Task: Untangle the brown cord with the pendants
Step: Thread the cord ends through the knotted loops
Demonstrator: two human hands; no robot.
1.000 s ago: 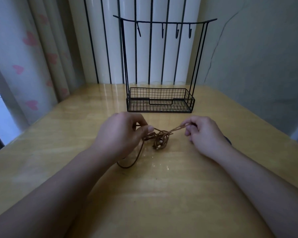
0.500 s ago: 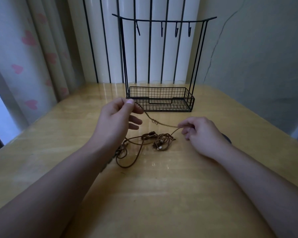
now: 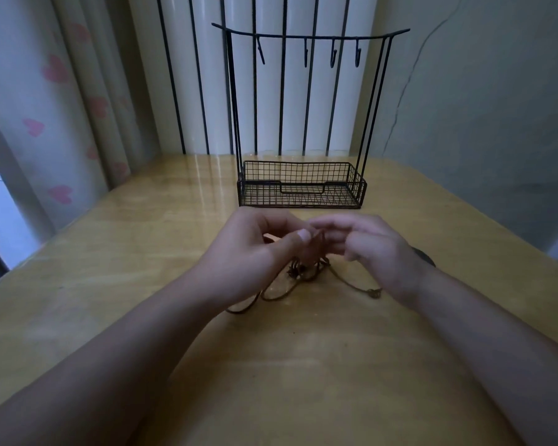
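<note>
Hands meet above table | left hand pinches cord at thumb tip | right hand fingers curled, grip unclear | cord tangle lies below fingertips, knotted end under right wrist

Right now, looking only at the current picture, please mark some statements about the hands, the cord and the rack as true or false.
1. Both hands meet above the brown cord. True.
2. The cord hangs from a hook of the wire rack. False: it lies on the wooden table; the hooks are bare.
3. The left hand pinches the cord. True.
4. The rack's basket holds pendants. False: nothing shows in it.
5. A knotted cord end lies below the right hand. True.
</note>
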